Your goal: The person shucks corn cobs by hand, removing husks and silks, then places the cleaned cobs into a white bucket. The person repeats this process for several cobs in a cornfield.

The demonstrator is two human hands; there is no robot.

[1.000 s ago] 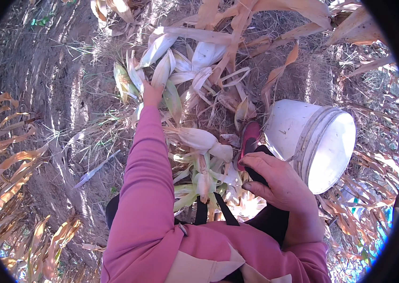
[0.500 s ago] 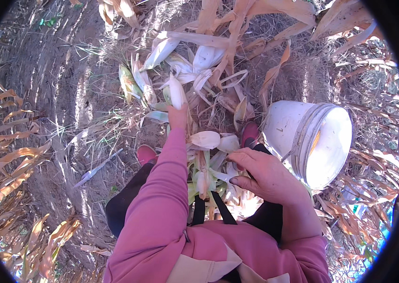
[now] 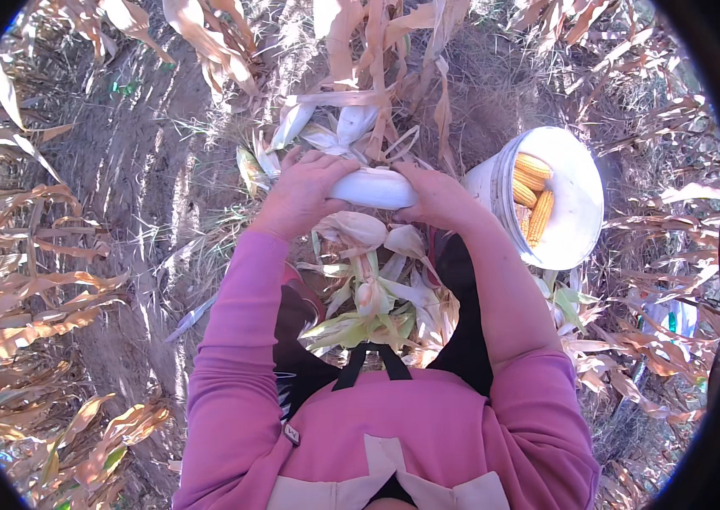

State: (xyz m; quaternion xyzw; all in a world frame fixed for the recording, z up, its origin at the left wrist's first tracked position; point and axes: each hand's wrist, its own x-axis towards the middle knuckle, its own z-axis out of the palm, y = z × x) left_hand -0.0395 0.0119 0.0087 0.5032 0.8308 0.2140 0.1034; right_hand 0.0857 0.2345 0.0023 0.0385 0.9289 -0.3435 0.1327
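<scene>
Between my two hands lies an ear of corn [image 3: 374, 188] in its pale husk, held crosswise in front of me. My left hand [image 3: 302, 191] wraps its left end, fingers curled over the far side. My right hand [image 3: 439, 197] grips the other end, the thumb side against the husk. Just beyond them are more husked ears [image 3: 356, 124] on the ground. Loose pale and greenish husks [image 3: 368, 285] are heaped below my hands, between my legs.
A white bucket [image 3: 577, 204] leans to the right of my right hand, with several bare yellow cobs [image 3: 540, 216] inside. Dry corn stalks and leaves [image 3: 24, 331] line both sides. A standing stalk [image 3: 377, 64] rises ahead, and soil with dry grass lies on the left.
My left hand has brought the ear nearer and turned it crosswise. My right hand has moved up from the husk heap onto the ear. The view has tilted, showing cobs inside the bucket.
</scene>
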